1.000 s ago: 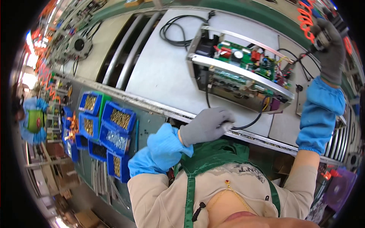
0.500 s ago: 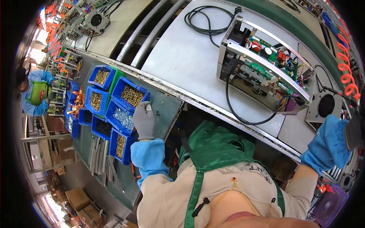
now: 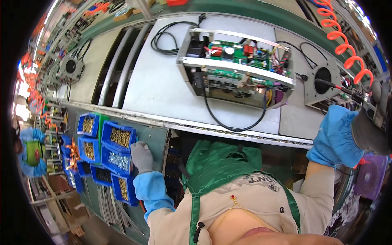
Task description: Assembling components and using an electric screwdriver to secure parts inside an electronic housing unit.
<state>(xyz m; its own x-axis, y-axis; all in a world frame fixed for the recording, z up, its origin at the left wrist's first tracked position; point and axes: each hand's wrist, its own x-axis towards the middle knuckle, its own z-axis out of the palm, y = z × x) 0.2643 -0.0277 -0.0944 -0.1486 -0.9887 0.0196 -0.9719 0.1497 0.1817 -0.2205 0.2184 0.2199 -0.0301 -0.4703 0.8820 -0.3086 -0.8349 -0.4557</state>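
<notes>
My left hand (image 3: 142,156), in a grey glove and blue sleeve cover, rests at the right edge of a blue bin of silvery screws (image 3: 119,161). Its fingers are curled together; anything in them is too small to make out. Just behind it stands a blue bin of brass-coloured screws (image 3: 120,138). At the far right my right hand (image 3: 379,102), in a dark glove, is closed around a power screwdriver (image 3: 359,97). The tool's long bit points left, in front of a grey fan plate (image 3: 322,81). An open metal chassis with green circuit boards (image 3: 241,69) sits on the white work surface.
A black cable (image 3: 228,127) loops off the chassis front, and another cable (image 3: 163,38) lies coiled behind. An orange coiled air hose (image 3: 341,45) hangs at the right. Metal rollers (image 3: 122,73) lie left of the white surface. A co-worker (image 3: 33,151) is at far left.
The view has swung, so the bench and chassis sit further left. My right hand has come up with the screwdriver, which now shows clearly. My left hand stays beside the screw bins, fingers curled.
</notes>
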